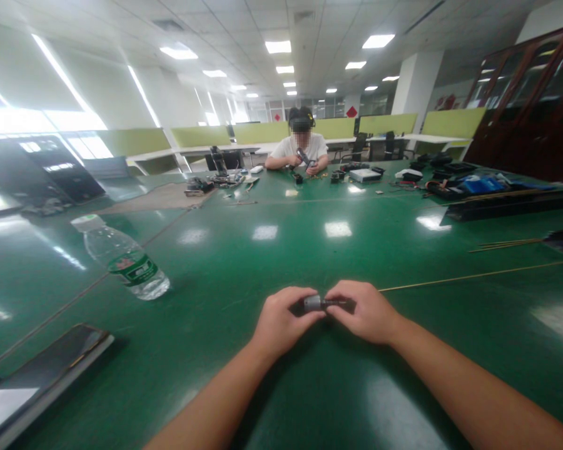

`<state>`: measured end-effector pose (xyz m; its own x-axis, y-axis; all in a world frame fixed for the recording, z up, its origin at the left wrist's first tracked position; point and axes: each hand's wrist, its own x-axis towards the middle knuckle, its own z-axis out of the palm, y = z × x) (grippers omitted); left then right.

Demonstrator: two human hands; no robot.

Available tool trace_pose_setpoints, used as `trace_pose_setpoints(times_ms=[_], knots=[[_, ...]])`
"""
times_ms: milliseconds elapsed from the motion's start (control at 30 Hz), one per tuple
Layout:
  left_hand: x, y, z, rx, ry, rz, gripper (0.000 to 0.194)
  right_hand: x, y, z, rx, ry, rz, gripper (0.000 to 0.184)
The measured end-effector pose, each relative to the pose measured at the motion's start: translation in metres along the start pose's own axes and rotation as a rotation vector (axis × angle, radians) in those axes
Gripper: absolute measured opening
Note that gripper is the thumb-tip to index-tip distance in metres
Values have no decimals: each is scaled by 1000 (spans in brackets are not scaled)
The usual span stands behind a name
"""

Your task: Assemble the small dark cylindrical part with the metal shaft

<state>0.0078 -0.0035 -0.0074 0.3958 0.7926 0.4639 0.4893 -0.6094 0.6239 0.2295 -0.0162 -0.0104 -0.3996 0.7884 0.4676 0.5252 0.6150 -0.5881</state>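
Observation:
Just above the green tabletop, my left hand [285, 319] pinches a small grey cylinder [312, 304] between thumb and fingers. My right hand [363, 312] is closed on a thin dark shaft-like piece [334, 302] in line with the cylinder. The two parts meet end to end between my hands; whether they are joined I cannot tell. What exactly they are is too small to make out. Behind my right hand, a thin brass-coloured rod [473, 275] runs off towards the right edge.
A clear water bottle [126, 257] with a green label stands at the left, near a dark flat case [56, 381]. Across the green table [225, 250], a co-worker [300, 147] holds a dark tool. Electronics and a blue item [481, 183] lie at the far right.

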Motion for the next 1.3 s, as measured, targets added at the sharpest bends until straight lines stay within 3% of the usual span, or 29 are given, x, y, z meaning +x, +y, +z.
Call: trace_pose_setpoints(times_ms=[1300], knots=[[1,-3,-4,-7,64,-45,30,2,5,-3,-58,80,63,11]])
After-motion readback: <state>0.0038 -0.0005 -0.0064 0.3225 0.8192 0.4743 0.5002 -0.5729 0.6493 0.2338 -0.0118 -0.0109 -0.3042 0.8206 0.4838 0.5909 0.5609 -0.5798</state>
